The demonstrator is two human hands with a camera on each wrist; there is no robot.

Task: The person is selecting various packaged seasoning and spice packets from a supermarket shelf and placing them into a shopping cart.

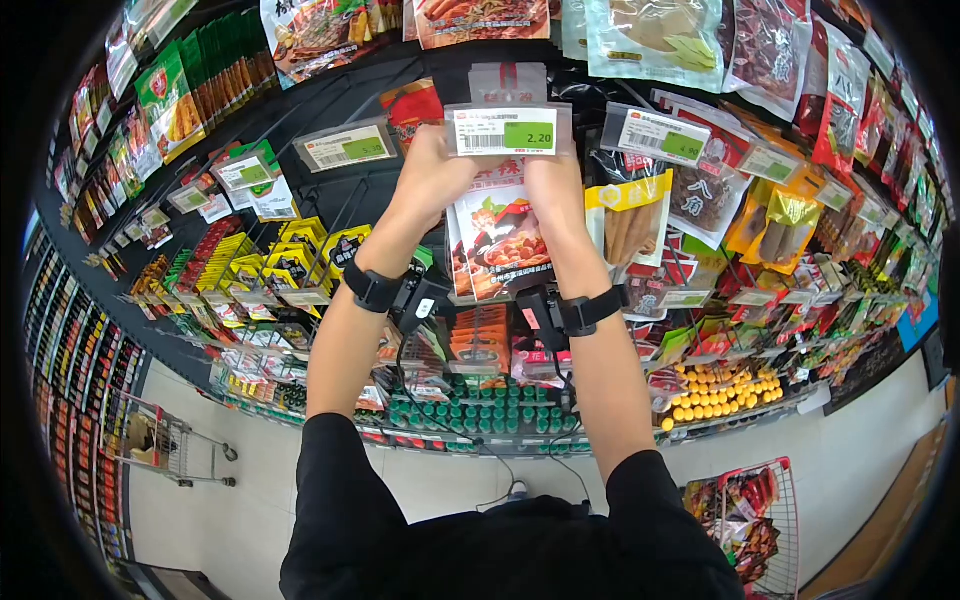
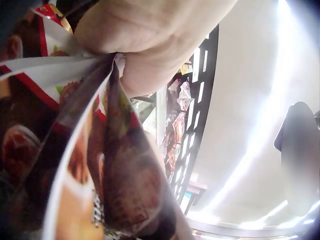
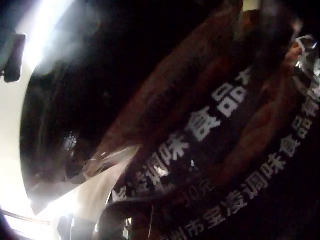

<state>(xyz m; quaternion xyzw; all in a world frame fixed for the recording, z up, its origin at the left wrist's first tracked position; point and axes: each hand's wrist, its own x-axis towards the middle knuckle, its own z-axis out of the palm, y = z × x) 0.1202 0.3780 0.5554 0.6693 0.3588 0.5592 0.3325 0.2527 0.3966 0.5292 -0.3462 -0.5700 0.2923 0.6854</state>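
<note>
Several white-and-red seasoning packets (image 1: 503, 245), printed with a dish of food, hang at the shelf front below a price tag (image 1: 510, 132) reading 2.20. My left hand (image 1: 438, 178) grips their upper left side. At the upper right side my right hand (image 1: 553, 190) holds them, its fingertips hidden behind the tag. From the left wrist, the packets (image 2: 75, 135) fan out, their edges gathered at the left hand (image 2: 155, 37). The right wrist view is filled by a dark packet surface (image 3: 200, 135) with white lettering; no hand shows there.
A yellow-topped spice bag (image 1: 632, 205) hangs close to the right hand. Left of the hands is another price tag (image 1: 350, 148). A loaded shopping cart (image 1: 790, 500) stands behind at lower right, and another cart (image 1: 170, 445) at lower left.
</note>
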